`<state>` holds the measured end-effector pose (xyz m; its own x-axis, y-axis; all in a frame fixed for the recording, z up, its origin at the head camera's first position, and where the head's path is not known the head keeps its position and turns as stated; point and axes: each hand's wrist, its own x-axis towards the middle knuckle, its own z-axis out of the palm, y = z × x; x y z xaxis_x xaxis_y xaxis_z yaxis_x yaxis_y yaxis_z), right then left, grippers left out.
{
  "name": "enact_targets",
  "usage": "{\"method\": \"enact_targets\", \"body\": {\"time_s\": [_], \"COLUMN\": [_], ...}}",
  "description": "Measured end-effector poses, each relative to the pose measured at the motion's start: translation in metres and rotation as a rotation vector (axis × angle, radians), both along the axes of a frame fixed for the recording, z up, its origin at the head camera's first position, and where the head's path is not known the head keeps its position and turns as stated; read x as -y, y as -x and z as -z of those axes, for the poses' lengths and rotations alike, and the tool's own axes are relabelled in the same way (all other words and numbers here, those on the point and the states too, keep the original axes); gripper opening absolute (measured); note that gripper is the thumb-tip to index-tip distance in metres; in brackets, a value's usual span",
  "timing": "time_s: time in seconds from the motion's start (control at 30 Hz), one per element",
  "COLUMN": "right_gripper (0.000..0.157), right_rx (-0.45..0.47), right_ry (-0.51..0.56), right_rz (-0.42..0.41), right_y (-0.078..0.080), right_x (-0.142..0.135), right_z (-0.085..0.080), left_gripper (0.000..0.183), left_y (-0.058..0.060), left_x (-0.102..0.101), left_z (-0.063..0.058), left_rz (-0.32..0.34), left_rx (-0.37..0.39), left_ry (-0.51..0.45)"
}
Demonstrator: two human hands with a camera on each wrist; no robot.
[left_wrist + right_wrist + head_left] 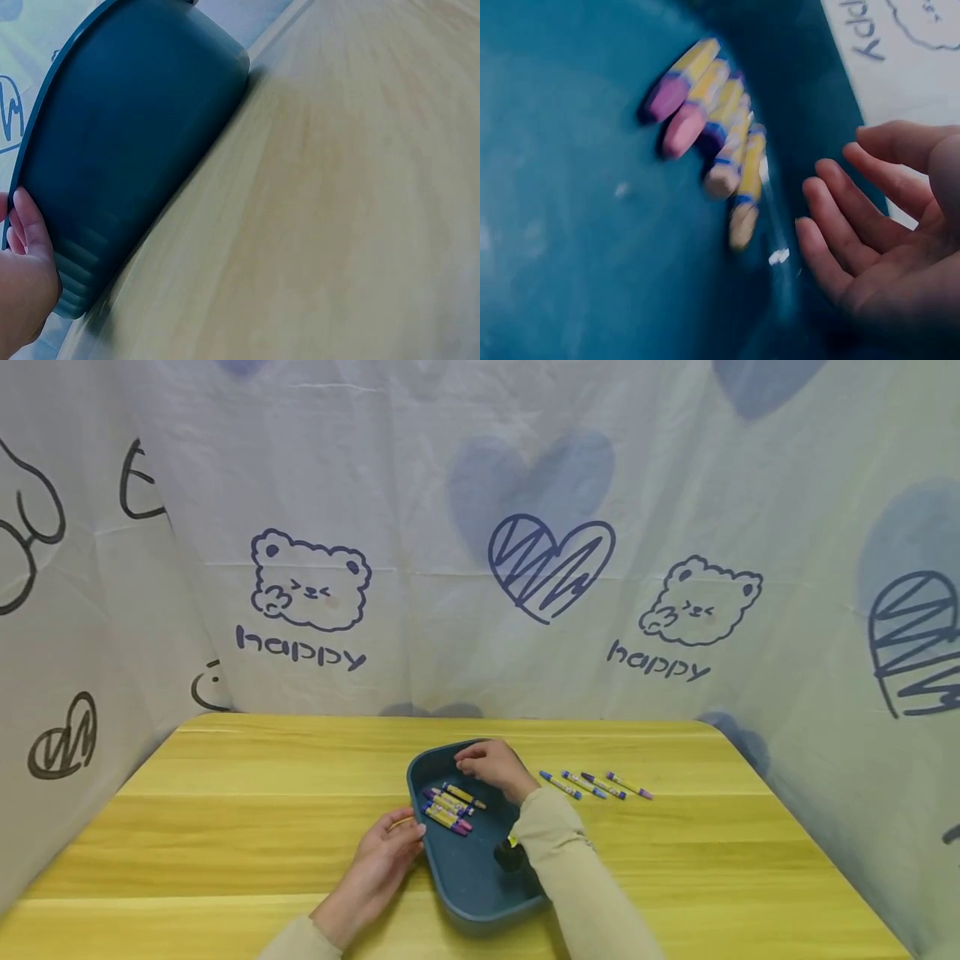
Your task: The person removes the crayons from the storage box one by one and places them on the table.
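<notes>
A dark teal plastic bin [472, 893] stands on the table. Its left rim is pinched by my left hand [386, 852], and the left wrist view shows the thumb [31, 221] against the outer wall. Several crayons [446, 810] in yellow wrappers lie side by side on the bin's floor; purple, pink, peach and tan tips show in the right wrist view. Over the bin's far part is my right hand [497, 767], its fingers [840, 199] loosely bent with nothing between them, beside the crayons [724, 124].
To the right of the bin, several more crayons [596, 785] with blue and purple tips lie on the yellow wood-grain table [247, 827]. A white cloth [420, 643] with hearts and bears hangs behind it. A small black object [508, 856] shows under the right wrist.
</notes>
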<state>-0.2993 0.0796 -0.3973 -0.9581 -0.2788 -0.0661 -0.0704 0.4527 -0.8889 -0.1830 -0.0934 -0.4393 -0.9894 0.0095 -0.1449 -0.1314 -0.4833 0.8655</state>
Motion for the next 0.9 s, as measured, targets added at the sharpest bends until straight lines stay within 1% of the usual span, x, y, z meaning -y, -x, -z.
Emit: {"method": "enact_targets", "body": {"time_s": [0.13, 0.3, 0.53, 0.7, 0.9], "right_gripper": [0.022, 0.020, 0.019, 0.019, 0.018], "right_rx": [0.019, -0.017, -0.068, -0.071, -0.087], "right_ry": [-0.066, -0.145, -0.157, -0.170, -0.189], "right_rz": [-0.016, -0.034, -0.041, -0.035, -0.052], "right_y": [0.002, 0.002, 0.001, 0.000, -0.001], "right_x": [-0.003, -0.002, 0.001, 0.001, 0.000], "right_z": [0.008, 0.015, 0.018, 0.020, 0.020], "left_gripper": [0.036, 0.034, 0.032, 0.031, 0.032], "left_y": [0.000, 0.000, 0.001, 0.000, 0.000], "left_x": [0.000, 0.000, 0.002, 0.002, 0.001], "left_z": [0.000, -0.001, -0.001, -0.002, -0.002], "left_rz": [0.007, 0.006, -0.005, 0.001, 0.006], "left_rx": [0.002, 0.002, -0.002, -0.001, 0.000], "left_ry": [0.001, 0.001, -0.007, -0.002, 0.001]}}
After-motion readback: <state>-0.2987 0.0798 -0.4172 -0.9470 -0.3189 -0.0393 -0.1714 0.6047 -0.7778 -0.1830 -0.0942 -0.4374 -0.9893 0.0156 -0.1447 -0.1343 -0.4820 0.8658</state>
